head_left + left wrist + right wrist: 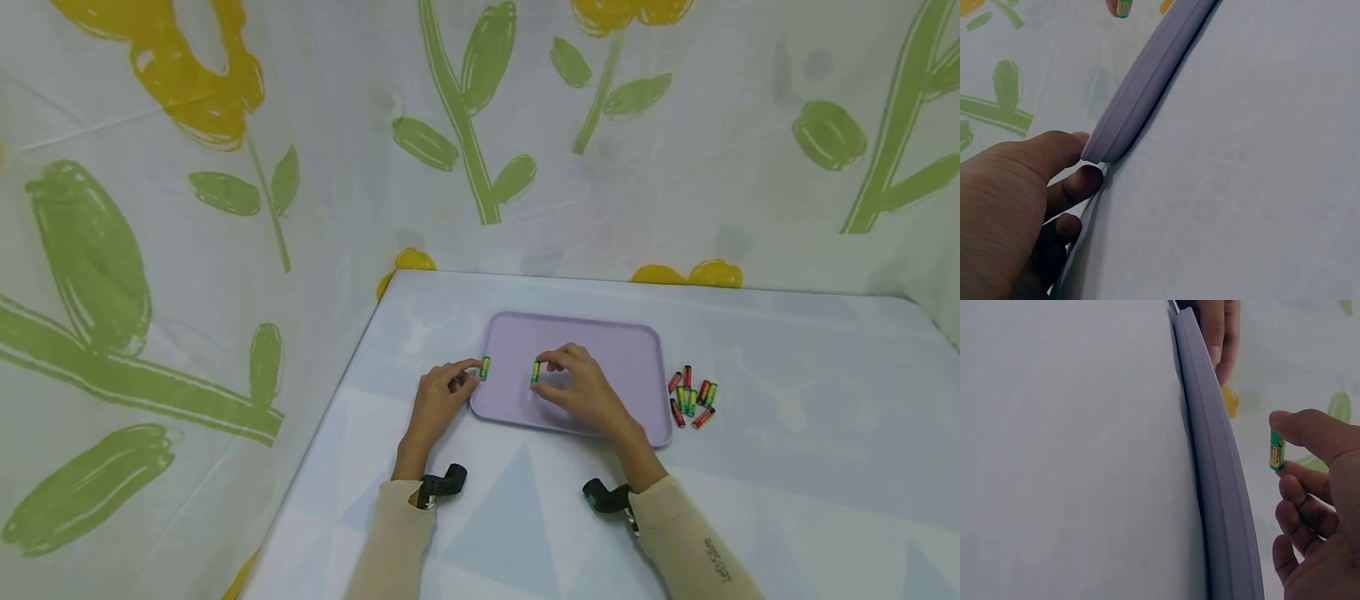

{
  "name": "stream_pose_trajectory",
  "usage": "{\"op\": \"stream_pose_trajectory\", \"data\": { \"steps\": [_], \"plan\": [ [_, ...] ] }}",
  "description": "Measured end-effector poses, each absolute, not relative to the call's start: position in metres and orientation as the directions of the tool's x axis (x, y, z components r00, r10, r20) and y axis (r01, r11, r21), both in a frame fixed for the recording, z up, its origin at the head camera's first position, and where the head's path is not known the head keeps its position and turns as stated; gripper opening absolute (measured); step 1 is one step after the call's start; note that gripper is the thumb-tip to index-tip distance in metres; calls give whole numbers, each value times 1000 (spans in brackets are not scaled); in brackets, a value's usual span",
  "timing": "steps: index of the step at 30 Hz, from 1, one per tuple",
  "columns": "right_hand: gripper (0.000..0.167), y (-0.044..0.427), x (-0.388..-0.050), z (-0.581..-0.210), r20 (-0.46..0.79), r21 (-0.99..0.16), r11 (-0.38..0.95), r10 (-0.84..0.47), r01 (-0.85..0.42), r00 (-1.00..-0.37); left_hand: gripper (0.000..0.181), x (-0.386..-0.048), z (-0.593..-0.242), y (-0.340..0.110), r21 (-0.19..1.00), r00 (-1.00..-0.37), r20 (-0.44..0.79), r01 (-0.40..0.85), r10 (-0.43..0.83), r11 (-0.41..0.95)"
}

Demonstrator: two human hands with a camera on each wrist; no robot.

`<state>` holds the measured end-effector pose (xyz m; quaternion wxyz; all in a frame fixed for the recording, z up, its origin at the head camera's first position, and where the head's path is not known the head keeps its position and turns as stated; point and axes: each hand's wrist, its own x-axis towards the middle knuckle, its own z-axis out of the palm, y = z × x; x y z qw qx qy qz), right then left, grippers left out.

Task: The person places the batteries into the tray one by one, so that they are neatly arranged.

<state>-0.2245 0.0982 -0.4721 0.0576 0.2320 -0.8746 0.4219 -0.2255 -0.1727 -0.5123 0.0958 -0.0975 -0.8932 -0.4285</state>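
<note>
Fingers of left hand (435,404) bent, thumb and index seemingly pinching left battery (485,368) at left edge of purple tray (622,358); not visible in left wrist view, so can't tell how firmly. Step in hand, as judged: setting batteries onto tray, one per hand. Next move here probably calls for steadying, then easing off without a roll. Look: small cylinder, green with yellow; standing or lying, can't tell. Moving right, over left half of tray: right hand (588,396), thumb and index pinching right battery (536,372) by its ends, other fingers loosely bent. Held clear of tray, judging by right wrist view. Same green-and-yellow wrapper, likely quick to roll. Next move probably calls for lowering, then letting go gently. Farther right, just beside tray on pale table (810,467): loose batteries (692,402), red and green mixed, close together at various angles.
</note>
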Motion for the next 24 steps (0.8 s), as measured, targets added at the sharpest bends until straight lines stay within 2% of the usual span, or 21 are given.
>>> {"op": "stream_pose_trajectory", "data": {
  "steps": [24],
  "plan": [
    [40, 59, -243, -490, 278, -718, 530, -376, -451, -884, 27, -221, -506, -171, 734, -962, 254, 258, 98, 628]
  ]
}}
